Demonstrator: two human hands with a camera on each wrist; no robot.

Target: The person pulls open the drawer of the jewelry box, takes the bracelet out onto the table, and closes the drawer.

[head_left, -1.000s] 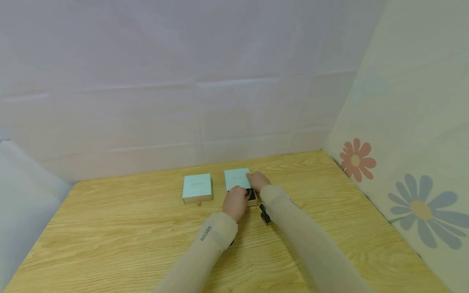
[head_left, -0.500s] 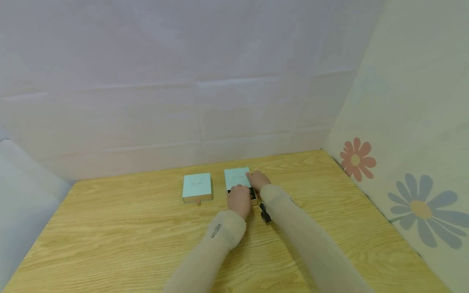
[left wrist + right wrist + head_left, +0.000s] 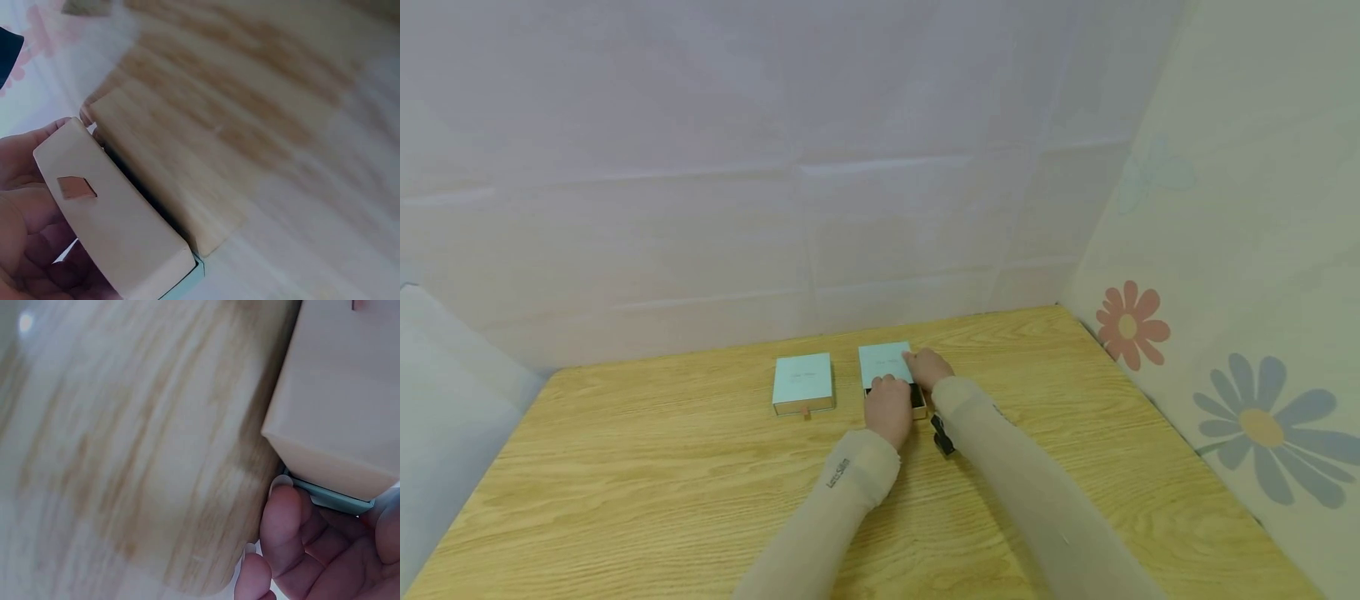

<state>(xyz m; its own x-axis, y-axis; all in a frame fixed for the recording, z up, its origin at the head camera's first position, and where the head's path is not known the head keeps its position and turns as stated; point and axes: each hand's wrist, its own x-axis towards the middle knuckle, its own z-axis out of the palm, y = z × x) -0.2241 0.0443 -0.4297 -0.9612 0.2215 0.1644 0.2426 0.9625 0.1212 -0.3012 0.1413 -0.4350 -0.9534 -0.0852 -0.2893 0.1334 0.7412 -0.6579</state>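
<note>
On the right, a pale teal drawer box point(image 3: 882, 360) lies on the table with its drawer pulled partly out, showing a black inside. My right hand point(image 3: 930, 368) grips its sleeve along the right side, thumb near the top; the right wrist view has the curled fingers point(image 3: 290, 528) against the teal edge. My left hand point(image 3: 889, 412) lies over the drawer, hiding much of it. In the left wrist view its fingers point(image 3: 44, 231) reach over the pale drawer front point(image 3: 115, 206), with a brown pull tab point(image 3: 77, 187); the fingertips, and anything under them, are hidden.
A second teal box point(image 3: 803, 379) with a small brown tab stands to the left, its drawer pushed in. The wooden table point(image 3: 662, 467) ends at a pale cloth backdrop point(image 3: 737, 250) behind. A flowered cloth point(image 3: 1247, 292) rises at the right edge.
The left hand has moved slightly right and forward over the drawer; a black thing seen by its fingers earlier is now covered. The right hand and both boxes keep their places.
</note>
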